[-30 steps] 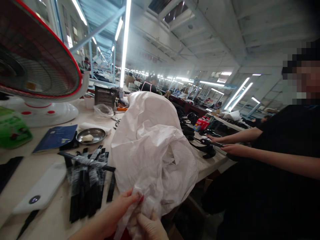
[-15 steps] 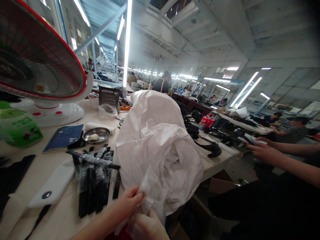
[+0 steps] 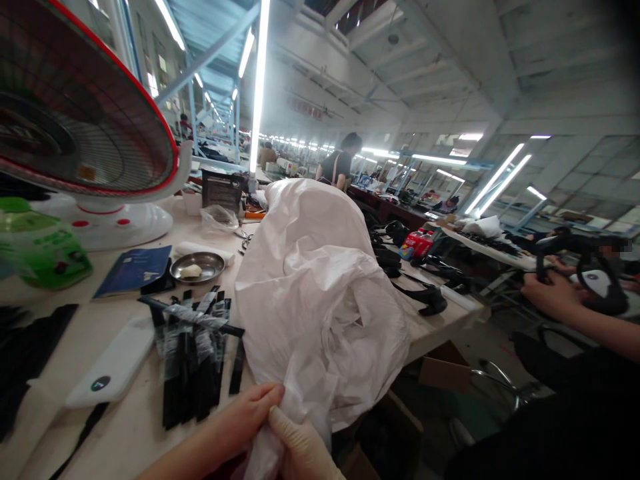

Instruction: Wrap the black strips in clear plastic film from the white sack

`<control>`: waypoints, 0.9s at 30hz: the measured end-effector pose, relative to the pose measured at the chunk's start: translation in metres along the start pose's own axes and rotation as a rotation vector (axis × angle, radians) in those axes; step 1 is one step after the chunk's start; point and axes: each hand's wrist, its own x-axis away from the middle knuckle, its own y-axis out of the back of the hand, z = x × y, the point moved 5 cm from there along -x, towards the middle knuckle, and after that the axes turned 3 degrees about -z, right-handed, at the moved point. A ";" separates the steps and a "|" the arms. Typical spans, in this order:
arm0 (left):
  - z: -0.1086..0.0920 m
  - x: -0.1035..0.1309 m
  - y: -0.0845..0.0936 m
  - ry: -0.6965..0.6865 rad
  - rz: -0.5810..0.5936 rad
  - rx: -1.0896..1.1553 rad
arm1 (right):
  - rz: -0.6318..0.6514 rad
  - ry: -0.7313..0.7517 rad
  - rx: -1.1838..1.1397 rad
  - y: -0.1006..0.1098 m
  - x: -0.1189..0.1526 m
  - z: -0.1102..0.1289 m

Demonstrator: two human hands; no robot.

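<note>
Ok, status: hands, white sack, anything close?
Left hand, right hand: both gripping white plastic. White sack: crumpled, on table. Taped black strips: close by, left.

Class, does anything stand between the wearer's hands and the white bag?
Nothing visible does: the left hand and right hand both hold the white bag by its gathered end. The taped black strips lie left of the bag, not in between.

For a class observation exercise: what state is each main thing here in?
White sack: crumpled, gathered at its near end.
Left hand: closed on the sack.
Right hand: closed on the sack.
Black strips: bound with clear wrap.
Blue booklet: closed.
Metal dish: holding pale lump.
Tube light: lit.
Fan: can't tell whether running.
</note>
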 end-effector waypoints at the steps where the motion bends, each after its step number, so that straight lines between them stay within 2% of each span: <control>1: -0.001 0.000 0.003 -0.024 0.003 -0.009 | -0.032 0.009 0.026 0.000 0.000 0.003; 4: -0.003 0.003 0.014 -0.119 -0.064 -0.068 | -0.117 0.068 0.058 0.001 -0.001 0.013; 7: 0.002 0.008 0.021 -0.122 -0.134 -0.127 | -0.175 0.152 0.055 -0.004 -0.001 0.023; 12: 0.013 0.018 0.020 -0.072 -0.107 -0.201 | -0.347 0.148 0.009 -0.012 0.002 0.028; 14: 0.009 0.023 0.020 -0.085 -0.083 -0.256 | -0.306 0.135 0.004 -0.018 0.003 0.028; 17: -0.002 0.031 0.024 -0.094 -0.093 -0.284 | -0.138 0.114 -0.027 -0.028 0.004 0.029; 18: -0.006 0.034 0.027 -0.100 -0.110 -0.287 | -0.118 0.108 -0.033 -0.028 0.004 0.028; 22: -0.019 0.041 0.038 -0.201 -0.233 -0.294 | -0.198 0.173 0.039 -0.022 0.001 0.028; 24: -0.020 0.043 0.043 -0.236 -0.292 -0.295 | -0.197 0.193 0.068 -0.023 -0.001 0.026; 27: -0.017 0.044 0.045 -0.223 -0.300 -0.281 | -0.198 0.165 0.053 -0.027 -0.003 0.022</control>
